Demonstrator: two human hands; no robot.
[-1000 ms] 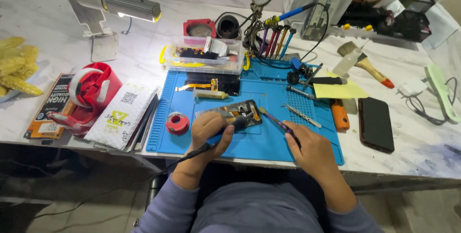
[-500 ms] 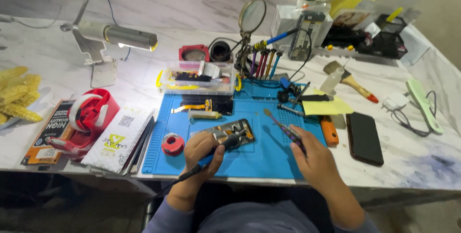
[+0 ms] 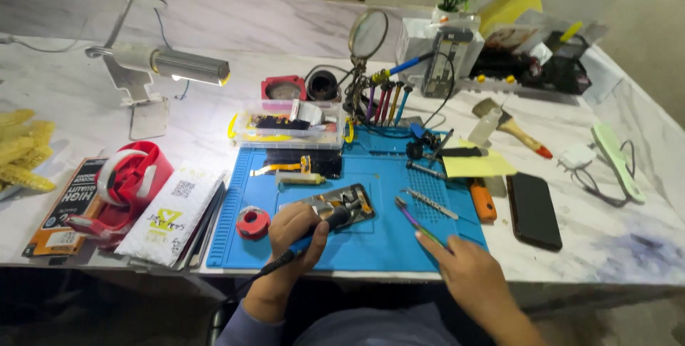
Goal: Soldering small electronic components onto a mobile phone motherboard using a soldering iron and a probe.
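Right hand [image 3: 467, 275] drawn back from opened phone [image 3: 335, 207], clamped on tweezers [image 3: 417, 223]; left hand [image 3: 292, 230] grips soldering iron [image 3: 314, 235] over phone.

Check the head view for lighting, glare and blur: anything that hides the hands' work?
Head view: the desk lamp glows brightly at its head without washing out the blue mat; left hand with the soldering iron and right hand with tweezers are mildly soft; the opened phone shows small glints; wide-angle bending at the table edges.

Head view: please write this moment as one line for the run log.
left hand: grips soldering iron, tip on opened phone | right hand: holds tweezers above blue mat | red tape roll: left of hand
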